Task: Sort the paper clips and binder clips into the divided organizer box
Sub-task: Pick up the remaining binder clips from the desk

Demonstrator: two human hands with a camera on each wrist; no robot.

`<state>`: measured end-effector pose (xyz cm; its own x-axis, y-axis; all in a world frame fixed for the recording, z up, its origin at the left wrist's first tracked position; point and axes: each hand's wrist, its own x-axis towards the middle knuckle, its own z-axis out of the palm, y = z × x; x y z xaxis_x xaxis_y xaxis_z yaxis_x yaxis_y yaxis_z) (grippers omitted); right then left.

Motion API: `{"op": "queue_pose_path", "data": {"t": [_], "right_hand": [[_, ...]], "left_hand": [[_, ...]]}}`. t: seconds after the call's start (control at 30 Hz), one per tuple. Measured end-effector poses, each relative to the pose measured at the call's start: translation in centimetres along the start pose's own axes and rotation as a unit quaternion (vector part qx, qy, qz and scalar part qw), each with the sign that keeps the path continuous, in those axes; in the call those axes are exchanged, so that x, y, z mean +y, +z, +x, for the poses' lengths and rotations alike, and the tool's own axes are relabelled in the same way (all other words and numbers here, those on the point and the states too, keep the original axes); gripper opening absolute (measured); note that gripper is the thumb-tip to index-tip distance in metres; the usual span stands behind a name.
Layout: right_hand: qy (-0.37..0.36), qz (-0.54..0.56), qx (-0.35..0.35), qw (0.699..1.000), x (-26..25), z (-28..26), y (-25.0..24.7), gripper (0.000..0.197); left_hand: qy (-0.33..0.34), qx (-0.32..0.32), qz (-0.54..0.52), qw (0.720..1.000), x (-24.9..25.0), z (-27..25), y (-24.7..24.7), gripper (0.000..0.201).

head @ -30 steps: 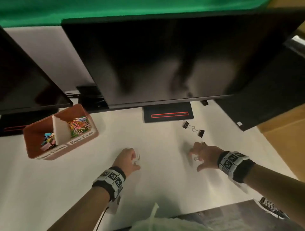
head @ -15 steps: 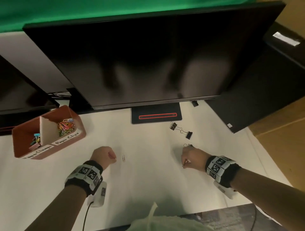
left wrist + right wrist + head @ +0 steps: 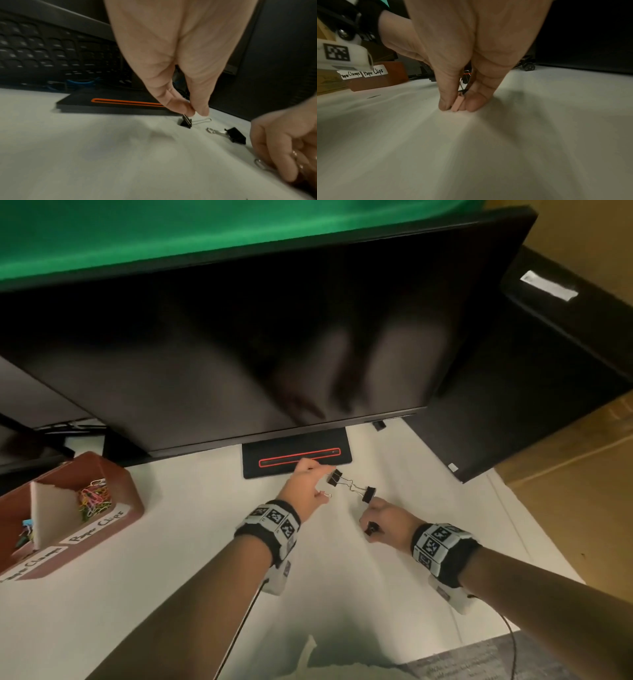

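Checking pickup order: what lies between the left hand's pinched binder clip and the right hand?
A second black binder clip lies on the table, seen in the head and left wrist views.

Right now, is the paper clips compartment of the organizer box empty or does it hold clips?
It holds clips. The head view shows a pile of coloured paper clips inside the organizer box, behind the "Paper Clips" label.

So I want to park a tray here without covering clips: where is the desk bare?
Bare white desk lies between the organizer box and the left hand. It is crowded below the monitor base, where both hands work two black binder clips.
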<state>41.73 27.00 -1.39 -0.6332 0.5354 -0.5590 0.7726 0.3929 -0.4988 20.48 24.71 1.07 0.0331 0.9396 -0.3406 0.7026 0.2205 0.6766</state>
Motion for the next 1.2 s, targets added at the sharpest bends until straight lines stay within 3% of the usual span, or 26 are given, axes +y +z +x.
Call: {"op": "queue_pose_path", "data": {"t": [0.1,0.23,0.33,0.43,0.57,0.67,0.8,0.9,1.0,1.2], "right_hand": [[-0.022,0.003,0.009,1.0,0.3,0.2,-0.7,0.014],[-0.018,0.014,0.053,0.998,0.8,0.5,-2.9,0.019],[0.021,0.046,0.074,0.996,0.8,1.2,-4.1,0.044],[0.06,0.024,0.038,0.997,0.5,2.2,-4.5,0.069],[0.07,-0.043,0.03,0.996,-0.4,3.8,-4.6,0.039],[0.07,-0.048,0.028,0.996,-1.4,4.6,-4.2,0.03],[0.052,-0.029,0.024,0.998,-2.8,5.1,-3.0,0.034],[0.037,0.01,0.044,0.998,-4.0,5.1,-2.4,0.053],[0.028,-0.003,0.016,0.999,-5.3,5.5,-1.9,0.07],[0.011,-0.078,0.009,0.997,-8.0,7.0,-1.3,0.042]], "left_hand": [[0.012,-0.045,0.051,0.998,0.5,1.7,1.2,0.059],[0.025,-0.086,0.097,0.991,0.5,3.3,2.1,0.056],[0.003,-0.082,0.114,0.99,0.1,3.4,2.6,0.045],[-0.018,-0.064,0.124,0.99,-0.5,2.8,2.8,0.041],[-0.042,-0.041,0.078,0.995,-1.6,1.4,2.3,0.03],[-0.058,-0.02,0.053,0.997,-2.7,0.1,1.9,0.027],[-0.077,-0.004,0.041,0.996,-4.2,-1.7,1.4,0.027],[-0.09,0.004,0.033,0.995,-5.6,-3.1,0.9,0.031],[-0.087,0.018,0.02,0.996,-6.8,-4.3,0.2,0.029],[-0.089,0.028,0.007,0.996,-8.5,-6.4,-1.9,0.03]]}}
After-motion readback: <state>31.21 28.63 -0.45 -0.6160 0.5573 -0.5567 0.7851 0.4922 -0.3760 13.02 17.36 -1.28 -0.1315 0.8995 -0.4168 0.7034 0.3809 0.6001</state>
